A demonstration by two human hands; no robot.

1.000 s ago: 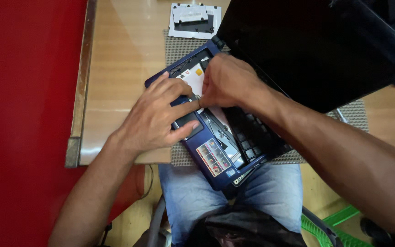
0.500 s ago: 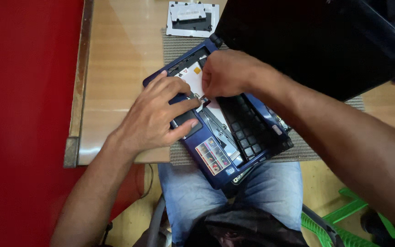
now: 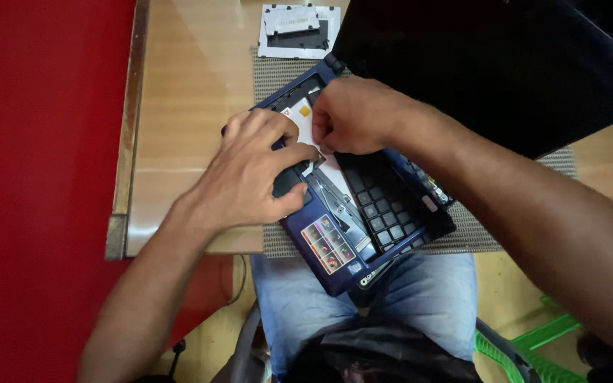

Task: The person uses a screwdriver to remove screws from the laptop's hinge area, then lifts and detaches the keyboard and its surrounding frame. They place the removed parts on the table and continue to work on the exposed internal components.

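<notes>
While the left hand (image 3: 250, 174) presses flat on the blue laptop (image 3: 335, 241) at the table's near edge, the right hand (image 3: 352, 113) pinches something small inside; a slip could tear it, or tip the overhanging laptop.

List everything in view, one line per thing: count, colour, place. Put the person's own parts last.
laptop: one, dark blue base with black keyboard partly lifted and black lid open, on the mat, overhanging the table edge.
mat: one, grey woven, under the laptop.
cover panel: one, white and black, on the table beyond the laptop.
table: one, light wood, glossy top.
floor: red, left of the table.
green plastic thing: one, lower right, near the floor.
jeans: blue, on the person's lap, under the table edge.
left hand: flat on the laptop's palm rest.
right hand: fingers closed in a grip at the laptop's inner parts.
</notes>
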